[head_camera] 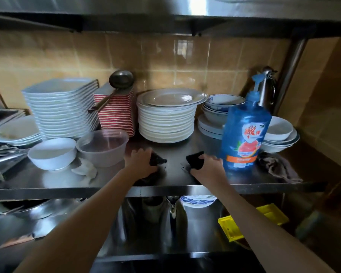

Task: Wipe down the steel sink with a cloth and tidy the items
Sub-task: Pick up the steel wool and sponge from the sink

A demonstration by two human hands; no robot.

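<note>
Two dark cloths are held mid-frame on the steel shelf [175, 151]. The left cloth [157, 159] is gripped in the curled fingers [145, 152] of the left hand [140, 161] and pokes out to their right. The right cloth [195, 160] is clutched by the right hand [207, 169] and juts left of its curled fingers. A blue bottle [244, 131] stands just beside that hand.

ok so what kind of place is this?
Probably a restaurant or canteen kitchen, at the dish storage: tall stacks of plates on a steel shelf, a big bottle of dish soap, and a tiled wall behind.
</note>
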